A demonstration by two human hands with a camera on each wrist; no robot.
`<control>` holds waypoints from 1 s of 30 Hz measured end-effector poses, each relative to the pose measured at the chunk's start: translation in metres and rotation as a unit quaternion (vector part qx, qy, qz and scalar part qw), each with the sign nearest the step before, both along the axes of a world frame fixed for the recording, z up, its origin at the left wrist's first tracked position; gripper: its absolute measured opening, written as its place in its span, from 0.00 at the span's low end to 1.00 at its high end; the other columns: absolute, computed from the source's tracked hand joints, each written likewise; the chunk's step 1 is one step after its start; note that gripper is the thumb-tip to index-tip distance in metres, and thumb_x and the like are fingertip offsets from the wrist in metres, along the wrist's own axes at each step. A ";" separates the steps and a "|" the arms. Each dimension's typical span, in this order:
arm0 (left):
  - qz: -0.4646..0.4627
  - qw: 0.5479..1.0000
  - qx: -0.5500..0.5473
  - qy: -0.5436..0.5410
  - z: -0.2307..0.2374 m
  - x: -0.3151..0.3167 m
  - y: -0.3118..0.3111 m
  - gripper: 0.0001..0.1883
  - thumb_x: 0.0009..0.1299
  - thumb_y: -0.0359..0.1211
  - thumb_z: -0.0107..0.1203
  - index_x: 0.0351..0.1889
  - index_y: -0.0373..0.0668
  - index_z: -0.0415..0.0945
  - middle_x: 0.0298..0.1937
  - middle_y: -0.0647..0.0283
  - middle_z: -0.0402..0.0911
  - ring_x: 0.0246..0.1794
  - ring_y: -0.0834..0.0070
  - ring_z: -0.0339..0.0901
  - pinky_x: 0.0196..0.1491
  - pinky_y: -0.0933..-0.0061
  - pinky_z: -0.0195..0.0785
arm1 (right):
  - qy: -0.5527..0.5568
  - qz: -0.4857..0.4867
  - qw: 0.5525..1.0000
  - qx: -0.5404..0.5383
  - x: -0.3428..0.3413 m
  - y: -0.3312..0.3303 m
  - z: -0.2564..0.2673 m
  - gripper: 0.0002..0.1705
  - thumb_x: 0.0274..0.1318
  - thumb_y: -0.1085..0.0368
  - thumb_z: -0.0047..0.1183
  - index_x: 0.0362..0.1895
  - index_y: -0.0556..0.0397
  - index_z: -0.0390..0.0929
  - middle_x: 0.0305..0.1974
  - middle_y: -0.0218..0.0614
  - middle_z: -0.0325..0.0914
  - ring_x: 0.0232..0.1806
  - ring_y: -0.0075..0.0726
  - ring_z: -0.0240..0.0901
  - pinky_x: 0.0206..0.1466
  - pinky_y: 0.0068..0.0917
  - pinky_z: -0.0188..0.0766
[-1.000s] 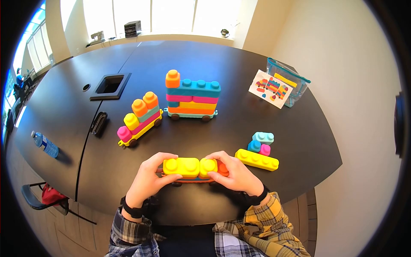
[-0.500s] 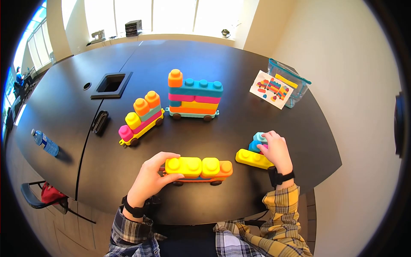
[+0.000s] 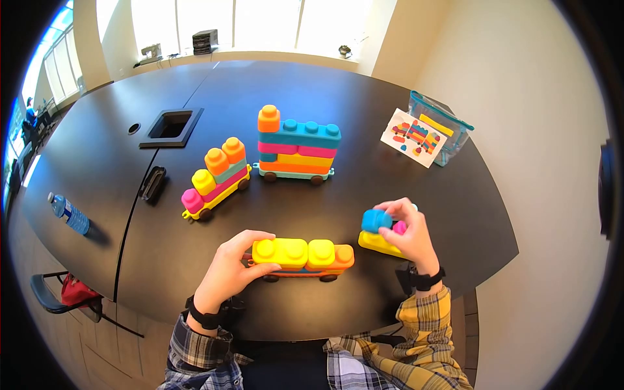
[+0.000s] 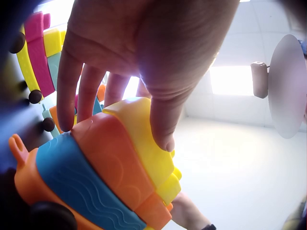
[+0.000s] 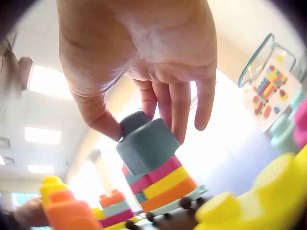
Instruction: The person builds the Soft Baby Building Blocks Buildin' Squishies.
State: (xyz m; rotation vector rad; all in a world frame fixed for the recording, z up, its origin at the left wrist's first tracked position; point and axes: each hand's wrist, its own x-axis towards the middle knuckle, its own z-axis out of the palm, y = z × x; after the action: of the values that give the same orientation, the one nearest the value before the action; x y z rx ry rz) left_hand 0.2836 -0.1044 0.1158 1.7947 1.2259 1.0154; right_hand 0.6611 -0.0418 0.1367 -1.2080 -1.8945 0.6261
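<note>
Thumb and fingers of my left hand [image 3: 231,266] grip the yellow two-stud block [image 3: 279,252] on a wheeled block car. Beside it on top sit a small yellow block [image 3: 321,253] and an orange block [image 3: 344,255]. The left wrist view shows a blue wavy block [image 4: 86,177] lower down, above the orange base [image 4: 29,177]. To the right, my right hand [image 3: 416,237] pinches a blue block [image 3: 376,220] by thumb and fingertips, raised over a long yellow block [image 3: 379,244]. A pink block [image 3: 400,227] lies behind that long block, partly hidden by the hand.
Farther back stand a yellow-based block car [image 3: 218,185] and a taller car with a teal top [image 3: 299,133]. A picture card [image 3: 414,138] leans on a clear zip bag [image 3: 458,140] at back right. At left are a water bottle [image 3: 68,213], a black object [image 3: 152,184] and a table cutout [image 3: 170,128].
My right hand has left the car, reached right to the loose blocks and picked up the blue one. My left hand has stayed on the car.
</note>
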 end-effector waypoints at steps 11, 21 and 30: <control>-0.004 1.000 0.026 0.011 0.003 0.000 0.000 0.26 0.65 0.32 0.76 0.60 0.41 0.79 0.54 0.59 0.85 0.55 0.65 0.85 0.55 0.65 0.84 | 0.015 0.144 0.988 -0.053 -0.053 -0.036 -0.002 0.22 0.58 0.65 0.70 0.55 0.54 0.79 0.50 0.36 0.85 0.52 0.36 0.82 0.58 0.33 0.78; 0.005 1.000 -0.001 -0.003 0.002 0.001 0.000 0.27 0.62 0.30 0.77 0.59 0.43 0.79 0.55 0.61 0.85 0.56 0.68 0.83 0.55 0.67 0.81 | 0.088 0.151 0.981 -0.085 -0.051 -0.041 -0.023 0.21 0.63 0.68 0.66 0.57 0.55 0.74 0.58 0.44 0.82 0.62 0.38 0.79 0.70 0.38 0.72; 0.006 1.000 -0.001 -0.006 0.001 0.000 0.000 0.27 0.62 0.29 0.77 0.59 0.43 0.80 0.54 0.62 0.85 0.57 0.69 0.83 0.55 0.68 0.82 | 0.090 0.148 0.982 -0.081 -0.053 -0.042 -0.028 0.21 0.64 0.67 0.65 0.58 0.55 0.73 0.59 0.43 0.82 0.62 0.38 0.79 0.69 0.38 0.72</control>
State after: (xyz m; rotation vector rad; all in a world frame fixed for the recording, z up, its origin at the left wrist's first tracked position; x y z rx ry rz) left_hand 0.2841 -0.1042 0.1172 1.7804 1.2314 1.0298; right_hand 0.6085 -0.0837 0.1088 -0.9360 -1.9116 1.0310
